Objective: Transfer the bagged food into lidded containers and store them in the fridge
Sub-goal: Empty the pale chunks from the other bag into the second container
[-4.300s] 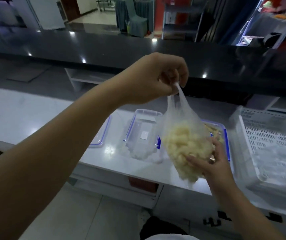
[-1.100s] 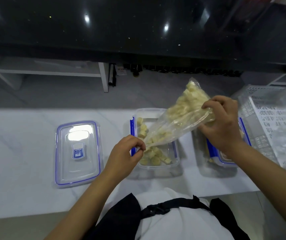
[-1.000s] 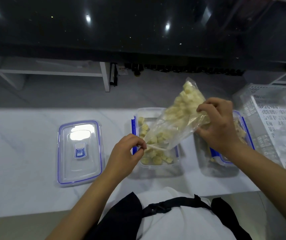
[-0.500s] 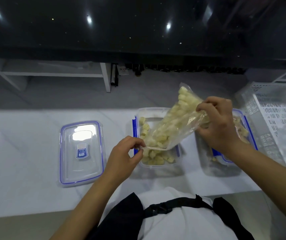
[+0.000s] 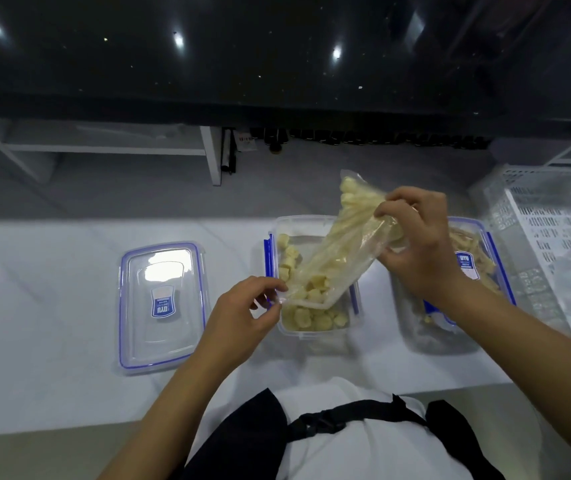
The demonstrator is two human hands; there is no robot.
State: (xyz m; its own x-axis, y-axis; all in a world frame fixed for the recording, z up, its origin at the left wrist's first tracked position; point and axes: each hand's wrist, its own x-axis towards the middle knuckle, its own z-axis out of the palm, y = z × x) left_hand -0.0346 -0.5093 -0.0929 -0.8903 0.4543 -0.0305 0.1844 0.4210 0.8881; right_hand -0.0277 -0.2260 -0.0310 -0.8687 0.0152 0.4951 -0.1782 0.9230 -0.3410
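A clear plastic bag (image 5: 343, 251) of pale yellow food chunks is tilted mouth-down over an open clear container (image 5: 306, 336) with blue clasps. Several chunks lie in the container. My right hand (image 5: 415, 244) grips the raised closed end of the bag. My left hand (image 5: 242, 317) pinches the bag's open edge at the container's near left corner. A loose lid (image 5: 161, 306) with a blue rim lies flat to the left. A second container (image 5: 474, 271) with its lid on and food inside sits to the right, partly hidden by my right arm.
A white perforated plastic basket (image 5: 554, 237) stands at the right end of the white counter (image 5: 35, 306). A dark glossy raised counter (image 5: 277, 64) runs along the far side. The counter's front edge is close to my body.
Since a second ago the bag has emptied further, with more chunks now lying in the container. My right hand has tipped the closed end a little higher. Earlier I held the full bag up by its knot.
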